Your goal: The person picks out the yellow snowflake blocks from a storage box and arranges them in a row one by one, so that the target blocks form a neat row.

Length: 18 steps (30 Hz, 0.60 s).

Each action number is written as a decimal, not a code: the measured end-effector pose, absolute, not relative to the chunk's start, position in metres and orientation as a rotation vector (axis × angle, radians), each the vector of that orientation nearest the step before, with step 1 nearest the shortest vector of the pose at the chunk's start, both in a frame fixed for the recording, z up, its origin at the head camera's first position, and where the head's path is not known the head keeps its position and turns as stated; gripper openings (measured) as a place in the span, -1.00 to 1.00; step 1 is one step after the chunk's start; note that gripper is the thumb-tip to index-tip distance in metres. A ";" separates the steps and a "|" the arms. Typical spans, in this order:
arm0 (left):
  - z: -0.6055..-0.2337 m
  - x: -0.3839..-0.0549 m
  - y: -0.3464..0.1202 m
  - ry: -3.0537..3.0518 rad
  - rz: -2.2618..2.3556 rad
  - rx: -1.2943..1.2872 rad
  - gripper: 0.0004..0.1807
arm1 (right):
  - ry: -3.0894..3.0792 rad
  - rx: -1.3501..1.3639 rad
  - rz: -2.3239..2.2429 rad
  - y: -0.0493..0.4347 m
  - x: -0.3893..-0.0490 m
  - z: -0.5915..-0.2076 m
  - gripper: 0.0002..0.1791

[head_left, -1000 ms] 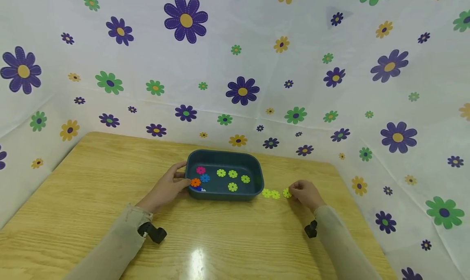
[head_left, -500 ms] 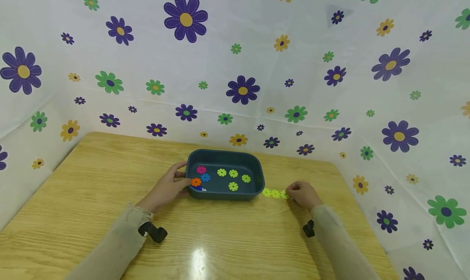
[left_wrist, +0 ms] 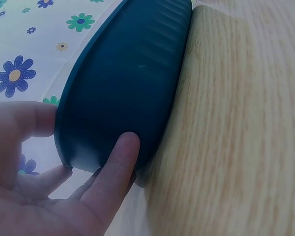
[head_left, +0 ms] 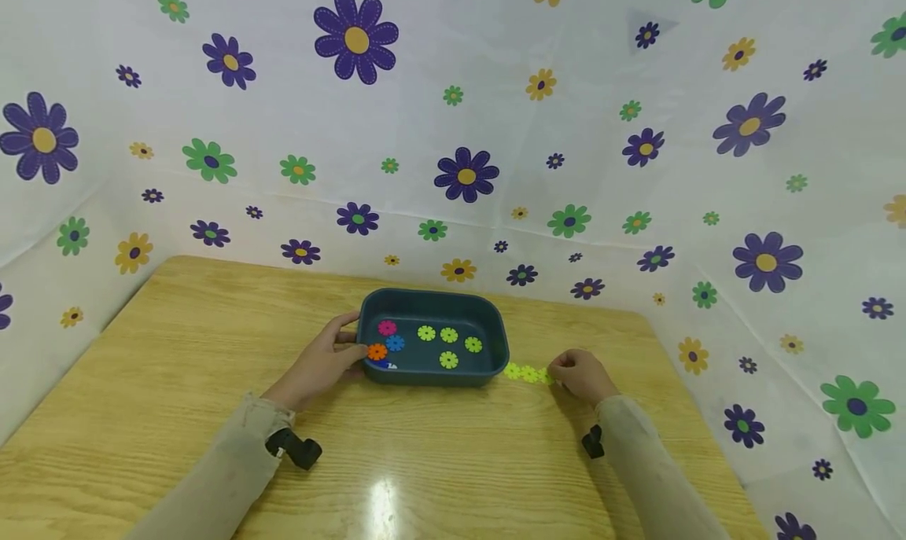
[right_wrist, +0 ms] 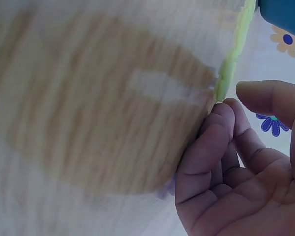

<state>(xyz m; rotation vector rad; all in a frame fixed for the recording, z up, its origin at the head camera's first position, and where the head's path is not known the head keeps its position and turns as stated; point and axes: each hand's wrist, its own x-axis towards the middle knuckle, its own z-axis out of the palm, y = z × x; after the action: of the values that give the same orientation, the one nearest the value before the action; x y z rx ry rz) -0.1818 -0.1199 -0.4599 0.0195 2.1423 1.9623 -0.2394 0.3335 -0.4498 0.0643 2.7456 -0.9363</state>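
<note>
A dark teal tray (head_left: 434,376) stands on the table. My left hand (head_left: 322,363) grips its left end, the fingers spread over the end wall (left_wrist: 83,158). In the tray, several yellow-green notched discs (head_left: 449,335) lie apart from one pink (head_left: 387,328), one blue (head_left: 395,343) and one orange disc (head_left: 377,352). Three yellow discs (head_left: 529,374) form a row right of the tray. My right hand (head_left: 582,373) holds the rightmost disc (head_left: 543,376) with curled fingers (right_wrist: 226,115); in the right wrist view the thumb tip looks slightly off it.
The wooden table (head_left: 425,461) ends at a white flower-printed curtain (head_left: 403,123) behind and at the sides. A dark blue piece with white marks (head_left: 385,364) lies in the tray's near left corner. Black wrist devices (head_left: 303,452) sit on both sleeves.
My right hand has moved slightly left with its yellow disc, closing the gap to the other two. The left hand and tray have stayed in place.
</note>
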 end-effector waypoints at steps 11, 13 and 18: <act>-0.463 -0.183 -0.119 2.157 1.952 0.011 -0.28 | 2.745 0.065 -0.946 0.328 -0.229 -0.431 -0.73; -0.463 -0.183 -0.118 2.157 1.952 0.007 -0.28 | 2.753 0.047 -0.959 0.326 -0.229 -0.428 -0.72; -0.462 -0.182 -0.120 2.141 1.964 0.015 -0.27 | 2.775 -0.016 -0.945 0.314 -0.233 -0.416 -0.66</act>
<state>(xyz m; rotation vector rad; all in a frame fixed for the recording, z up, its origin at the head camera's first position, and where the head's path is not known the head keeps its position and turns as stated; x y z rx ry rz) -0.1822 -0.1203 -0.4620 0.0149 2.1405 1.9637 -0.2334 0.3144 -0.4160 -0.0155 2.7746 -0.9448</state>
